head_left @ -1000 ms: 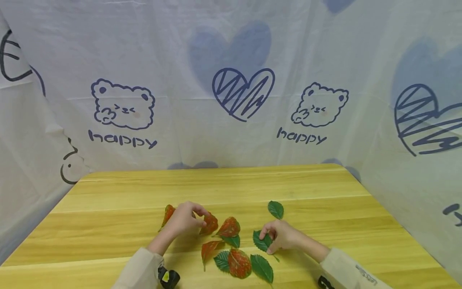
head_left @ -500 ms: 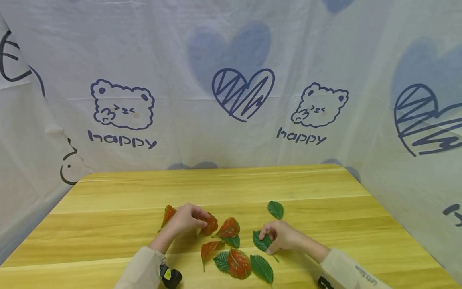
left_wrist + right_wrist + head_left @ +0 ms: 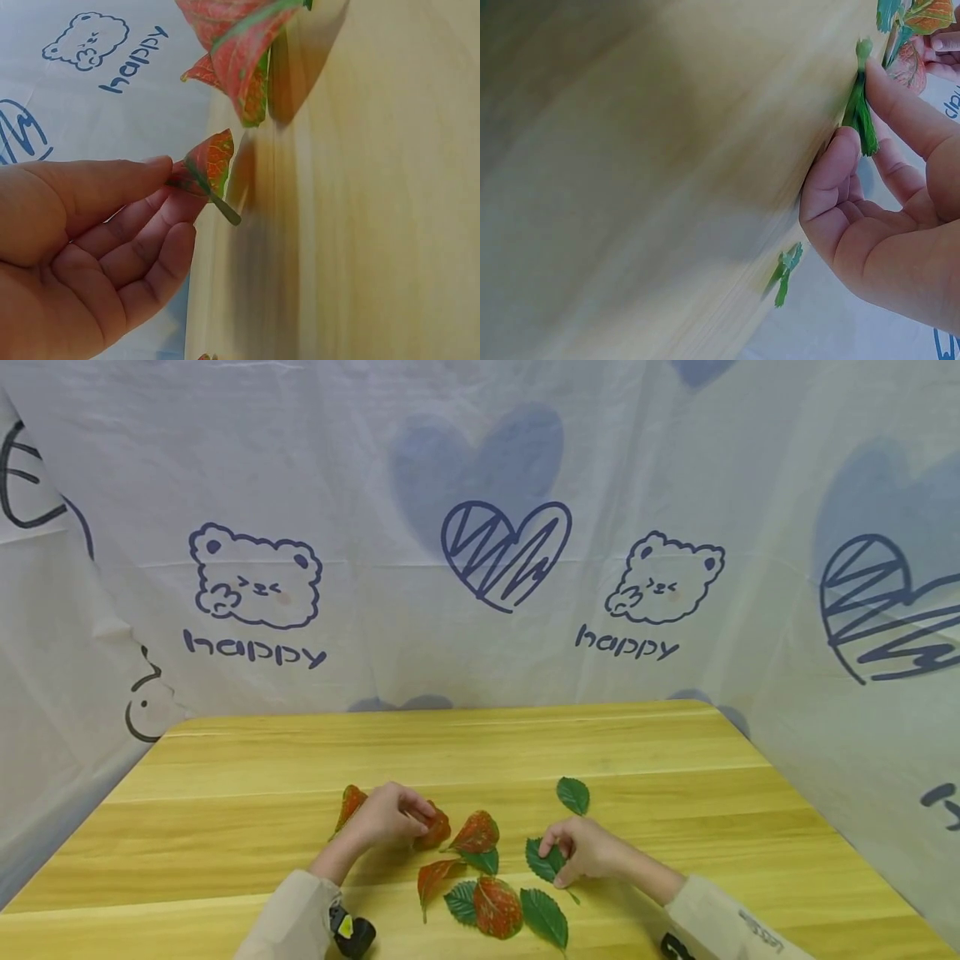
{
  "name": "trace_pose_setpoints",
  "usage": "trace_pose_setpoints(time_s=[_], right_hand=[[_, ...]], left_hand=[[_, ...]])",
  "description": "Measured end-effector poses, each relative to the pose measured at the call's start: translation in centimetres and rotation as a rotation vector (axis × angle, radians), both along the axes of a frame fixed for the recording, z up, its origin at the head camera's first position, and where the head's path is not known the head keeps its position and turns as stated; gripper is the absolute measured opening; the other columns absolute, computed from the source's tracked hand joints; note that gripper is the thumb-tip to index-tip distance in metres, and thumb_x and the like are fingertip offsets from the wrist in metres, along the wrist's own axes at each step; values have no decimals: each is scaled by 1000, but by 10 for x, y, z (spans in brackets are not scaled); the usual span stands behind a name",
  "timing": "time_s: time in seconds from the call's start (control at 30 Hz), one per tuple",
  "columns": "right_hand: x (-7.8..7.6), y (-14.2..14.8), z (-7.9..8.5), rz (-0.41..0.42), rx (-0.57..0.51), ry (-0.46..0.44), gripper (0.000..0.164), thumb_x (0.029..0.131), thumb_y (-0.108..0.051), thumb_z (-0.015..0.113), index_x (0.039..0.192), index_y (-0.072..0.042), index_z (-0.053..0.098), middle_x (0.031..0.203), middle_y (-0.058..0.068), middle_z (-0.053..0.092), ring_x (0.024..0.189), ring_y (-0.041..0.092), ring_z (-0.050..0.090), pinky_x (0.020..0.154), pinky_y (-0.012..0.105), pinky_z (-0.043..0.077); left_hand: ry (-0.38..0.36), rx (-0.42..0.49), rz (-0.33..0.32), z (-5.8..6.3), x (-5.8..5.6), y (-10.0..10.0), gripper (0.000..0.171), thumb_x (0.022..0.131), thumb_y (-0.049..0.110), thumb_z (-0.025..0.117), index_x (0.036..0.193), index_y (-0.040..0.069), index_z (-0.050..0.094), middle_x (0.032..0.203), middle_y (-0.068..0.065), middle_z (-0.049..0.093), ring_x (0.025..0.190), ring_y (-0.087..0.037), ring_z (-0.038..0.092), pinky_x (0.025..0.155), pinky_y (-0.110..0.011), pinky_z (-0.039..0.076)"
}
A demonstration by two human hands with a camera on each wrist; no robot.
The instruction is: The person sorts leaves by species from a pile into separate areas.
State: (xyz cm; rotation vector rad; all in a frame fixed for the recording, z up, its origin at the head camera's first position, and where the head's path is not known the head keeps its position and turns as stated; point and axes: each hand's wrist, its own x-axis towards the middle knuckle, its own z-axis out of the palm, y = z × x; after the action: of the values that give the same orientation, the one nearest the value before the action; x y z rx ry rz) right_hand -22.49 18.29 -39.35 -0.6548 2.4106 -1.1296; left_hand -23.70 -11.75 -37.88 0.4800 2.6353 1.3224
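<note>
In the head view my left hand (image 3: pixel 386 814) is at a red leaf (image 3: pixel 437 833) flecked with green. The left wrist view shows that leaf (image 3: pixel 214 161) pinched between thumb and index finger, its green stem sticking out below. Farther right, my right hand (image 3: pixel 588 849) holds a serrated green leaf (image 3: pixel 543 865) between the thumb at its lower edge and a bent finger at its upper edge. The right wrist view catches this green leaf (image 3: pixel 862 120) edge-on between thumb and finger. A red leaf (image 3: pixel 348 806) lies partly hidden behind the left hand.
Between the hands lie several leaves: a red leaf (image 3: pixel 476 832) over a green leaf (image 3: pixel 483 861), a curled red leaf (image 3: pixel 437 878), another red leaf (image 3: pixel 497 907) and a green leaf (image 3: pixel 544 917). One green leaf (image 3: pixel 573 795) sits behind the right hand on the wooden table (image 3: pixel 300 760).
The left thumb and fingers have come together on the red leaf, which has shifted slightly left. My right hand and its green leaf have stayed in place.
</note>
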Motion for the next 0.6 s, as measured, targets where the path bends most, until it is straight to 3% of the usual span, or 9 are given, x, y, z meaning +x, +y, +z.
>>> trace_pose_setpoints(time_s=[0.23,0.6], right_hand=[[-1,0,-1,-4,5,-1,28,65,11,72,86,-4,61,63,0,41,46,10,31,41,19,31],[0,0,-1,0,8,10,27,65,10,72,86,-4,62,61,0,40,46,10,31,41,19,30]], left_hand=[[75,-38,43,4,-1,-8,17,71,-11,64,84,-1,69,78,-4,65,66,-15,58,55,-28,47],[120,-75,151,8,-6,-27,16,71,-11,65,84,-2,69,77,-7,65,65,-17,59,54,-28,47]])
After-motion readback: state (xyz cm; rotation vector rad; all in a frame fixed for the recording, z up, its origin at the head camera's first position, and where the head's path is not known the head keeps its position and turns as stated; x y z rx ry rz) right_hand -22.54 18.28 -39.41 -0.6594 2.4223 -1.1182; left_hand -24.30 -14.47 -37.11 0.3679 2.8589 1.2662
